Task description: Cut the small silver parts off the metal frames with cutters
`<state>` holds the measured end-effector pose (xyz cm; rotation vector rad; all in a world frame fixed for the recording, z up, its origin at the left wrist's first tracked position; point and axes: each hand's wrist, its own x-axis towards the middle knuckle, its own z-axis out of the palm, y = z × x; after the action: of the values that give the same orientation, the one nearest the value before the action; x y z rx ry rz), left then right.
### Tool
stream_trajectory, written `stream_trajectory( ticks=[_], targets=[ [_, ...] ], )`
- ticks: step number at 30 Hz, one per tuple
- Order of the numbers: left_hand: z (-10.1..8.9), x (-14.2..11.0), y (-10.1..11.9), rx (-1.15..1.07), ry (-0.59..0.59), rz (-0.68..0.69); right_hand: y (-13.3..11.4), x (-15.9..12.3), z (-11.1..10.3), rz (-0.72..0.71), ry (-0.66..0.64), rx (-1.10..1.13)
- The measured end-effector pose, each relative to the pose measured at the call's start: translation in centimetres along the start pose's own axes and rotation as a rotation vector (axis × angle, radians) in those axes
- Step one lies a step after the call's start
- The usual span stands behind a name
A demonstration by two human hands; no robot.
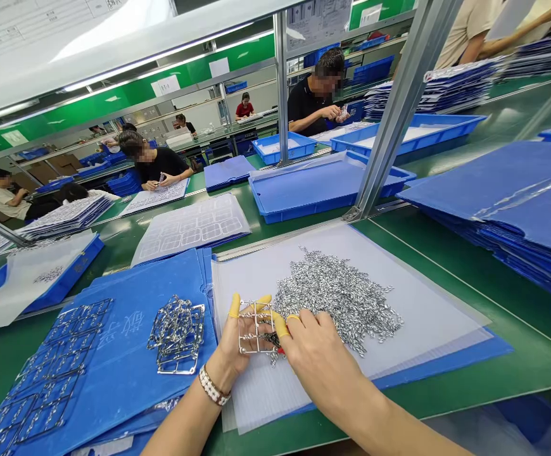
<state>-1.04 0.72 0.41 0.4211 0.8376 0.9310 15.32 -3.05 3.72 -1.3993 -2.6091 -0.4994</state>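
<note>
Hands together: left hand (230,348) holds small silver wire frame (256,326) up, right hand (323,361) touching it, heap of shiny metal bits (337,297) close by on white plastic sheet (427,316), easy to reach.

Both hands (230,345) (323,361) close together (fingers (310,318) curled)

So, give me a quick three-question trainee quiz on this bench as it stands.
1. Multiple choice: what colour are the finger cots? A yellow, B blue, C white.
2. True or false: the twisted metal parts lie on a translucent plastic sheet.
3. Fill the gap: the hand wearing the bracelet holds the wire frame; that is the ____ hand.

Key: 1 A; 2 true; 3 left.
</note>
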Motion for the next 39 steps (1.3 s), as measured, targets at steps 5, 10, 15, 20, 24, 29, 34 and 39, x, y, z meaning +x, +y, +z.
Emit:
stream_trajectory(
  ticks=[5, 10, 15, 20, 24, 29, 34, 39],
  targets=[
    [0.1, -0.2, 0.5, 0.002, -0.049, 0.053, 0.9, -0.3, 0.2, 0.069, 0.086, 0.123],
    [0.7, -1.2, -0.2, 0.202, 0.035, 0.395, 2.2, 0.2, 1.3, 0.317, 0.059, 0.827],
    [1.2, -2.1, -1.5, 0.613, 0.061, 0.656, 1.1, 2.2, 3.2, 0.501, 0.025, 1.548],
    [1.1, -2.0, -1.6, 0.8, 0.095, 0.832, 0.6, 3.0, 4.1, 0.534, 0.158, 1.533],
    [0.6, -1.4, -1.5, 0.485, 0.122, 0.681, -0.2, 2.6, 3.5, 0.388, 0.357, 1.177],
    [0.7, -0.3, -1.2, -0.197, -0.045, 0.328, -4.1, 2.1, 3.4, 0.05, 0.581, 0.724],
    [0.6, 0.2, -0.4, -0.358, -0.126, 0.184, -5.3, 1.3, 3.1, -0.002, 0.593, 0.552],
    [0.5, -0.3, -0.5, -0.354, -0.07, 0.284, -2.2, 1.5, 2.6, 0.131, 0.392, 0.525]
  ],
)
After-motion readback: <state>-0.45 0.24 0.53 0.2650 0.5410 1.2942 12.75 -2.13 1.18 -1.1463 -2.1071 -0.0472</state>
